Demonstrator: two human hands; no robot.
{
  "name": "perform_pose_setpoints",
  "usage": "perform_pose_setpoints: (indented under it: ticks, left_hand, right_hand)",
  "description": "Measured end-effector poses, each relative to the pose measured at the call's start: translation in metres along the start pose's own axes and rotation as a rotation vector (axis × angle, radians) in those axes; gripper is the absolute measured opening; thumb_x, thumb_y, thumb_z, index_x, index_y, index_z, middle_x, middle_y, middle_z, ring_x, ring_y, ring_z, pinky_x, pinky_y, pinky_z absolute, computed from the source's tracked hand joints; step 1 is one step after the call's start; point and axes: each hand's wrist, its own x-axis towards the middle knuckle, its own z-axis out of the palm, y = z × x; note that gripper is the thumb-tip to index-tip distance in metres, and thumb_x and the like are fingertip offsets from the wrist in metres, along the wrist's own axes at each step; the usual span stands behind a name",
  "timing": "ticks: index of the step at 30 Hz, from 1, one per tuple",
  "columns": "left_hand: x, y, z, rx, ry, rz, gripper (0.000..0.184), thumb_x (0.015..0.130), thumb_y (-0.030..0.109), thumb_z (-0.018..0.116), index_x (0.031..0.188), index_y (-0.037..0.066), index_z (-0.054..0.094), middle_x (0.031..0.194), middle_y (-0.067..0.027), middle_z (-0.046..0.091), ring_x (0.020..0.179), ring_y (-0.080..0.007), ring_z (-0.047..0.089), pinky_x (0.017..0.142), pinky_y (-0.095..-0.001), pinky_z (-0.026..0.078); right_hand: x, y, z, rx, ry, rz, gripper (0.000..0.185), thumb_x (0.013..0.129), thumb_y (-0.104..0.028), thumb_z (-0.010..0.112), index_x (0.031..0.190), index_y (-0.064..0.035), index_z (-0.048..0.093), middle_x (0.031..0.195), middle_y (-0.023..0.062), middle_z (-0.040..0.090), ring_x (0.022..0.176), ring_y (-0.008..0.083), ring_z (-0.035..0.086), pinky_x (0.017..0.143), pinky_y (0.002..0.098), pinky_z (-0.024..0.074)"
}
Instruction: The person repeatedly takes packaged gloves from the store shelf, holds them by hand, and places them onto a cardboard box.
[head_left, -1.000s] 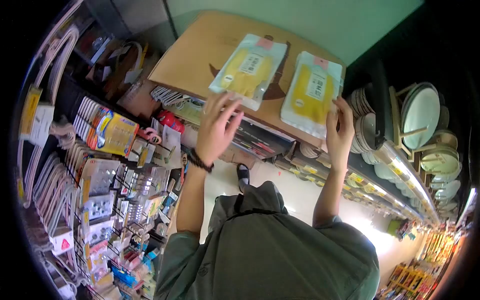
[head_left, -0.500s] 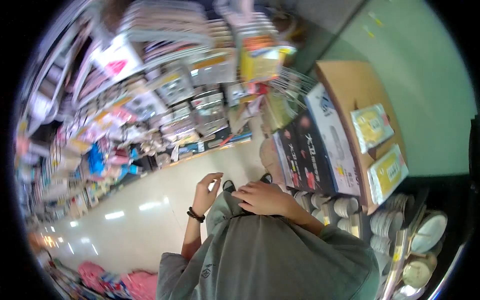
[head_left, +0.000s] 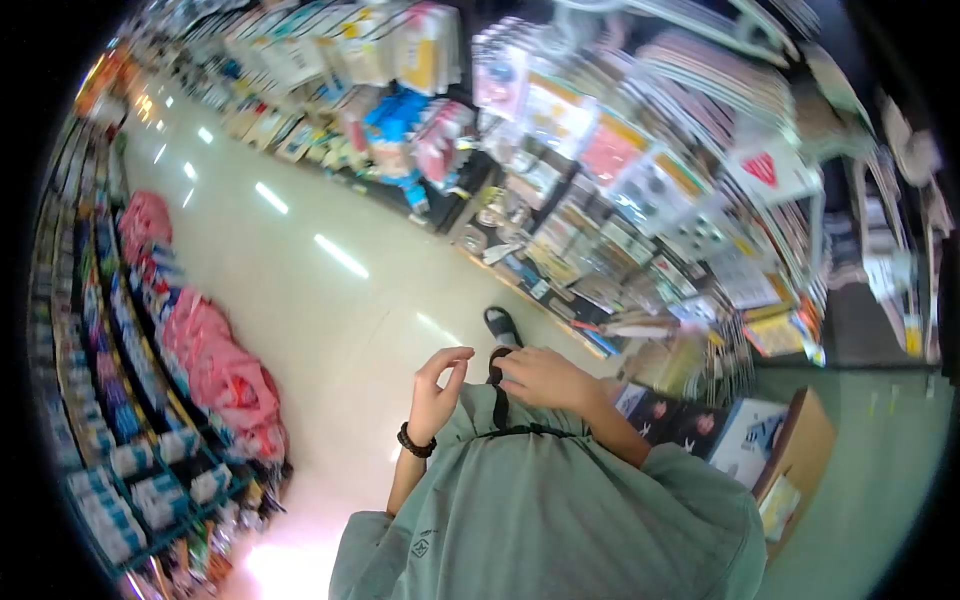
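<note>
My left hand [head_left: 436,392] is raised in front of my waist, fingers curved and the thumb a little apart, with nothing in it. A dark beaded bracelet [head_left: 416,440] circles that wrist. Close by on the right, my right hand [head_left: 548,380] hangs palm down over the front of my grey-green garment [head_left: 540,510], fingers loosely stretched and holding nothing visible. Its palm side is hidden. A dark cord [head_left: 500,410] dangles between the hands at my waist. Beyond them a foot in a black sandal [head_left: 502,325] stands on the shiny floor [head_left: 330,330].
Shelves of hanging packaged goods [head_left: 610,150] run along the far side of the aisle. Pink bundles [head_left: 225,365] lie at the left beside racks of small goods [head_left: 135,480]. Boxes [head_left: 745,440] stand close on my right.
My view has swung left, so the shelves and boxes shift right and more of the aisle shows. One foot has stepped forward. Both hands keep nearly the same pose.
</note>
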Motion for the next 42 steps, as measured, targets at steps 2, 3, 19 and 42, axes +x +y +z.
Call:
perform_pose_setpoints:
  ticks: [2,3,19,42]
  left_hand:
    - [-0.001,-0.007,-0.015,0.006,0.061,-0.038,0.018,0.095,0.002,0.056,0.107,-0.002,0.068,0.104,-0.0119,0.071,0.098,-0.0205,0.067,0.087,-0.0312,0.052]
    - [0.002,-0.011,-0.022,0.009,0.086,-0.054,0.018,0.095,0.002,0.056,0.107,-0.001,0.069,0.104,-0.0113,0.071,0.098,-0.0196,0.067,0.088,-0.0309,0.052]
    - [0.263,-0.035,-0.15,0.006,0.076,0.008,0.047,0.092,-0.001,0.058,0.138,0.002,0.048,0.105,-0.0146,0.069,0.096,-0.022,0.068,0.085,-0.0337,0.053]
    - [0.72,-0.142,-0.224,-0.068,-0.345,0.28,0.069,0.084,0.005,0.065,0.146,-0.001,0.035,0.133,-0.0195,0.055,0.126,-0.0353,0.05,0.108,-0.0361,0.038]
  right_hand:
    - [0.044,0.004,-0.004,0.03,-0.009,-0.105,0.03,0.092,-0.023,0.059,0.117,-0.006,0.061,0.1,0.014,0.067,0.1,0.0338,0.061,0.088,0.0448,0.0476]
    - [0.068,0.005,-0.005,0.079,0.032,-0.172,0.028,0.092,-0.02,0.059,0.115,-0.0053,0.062,0.099,0.0144,0.067,0.097,0.0339,0.062,0.085,0.0446,0.0484]
    - [0.372,0.054,-0.057,1.276,0.397,0.082,0.024,0.098,-0.012,0.053,0.119,-0.0015,0.057,0.094,0.0071,0.068,0.09,0.0163,0.066,0.08,0.0314,0.0538]
    - [0.617,0.201,-0.215,1.266,1.298,0.598,0.052,0.092,-0.008,0.058,0.141,-0.0087,0.039,0.138,0.0111,0.052,0.119,0.0209,0.05,0.097,0.0387,0.0433]
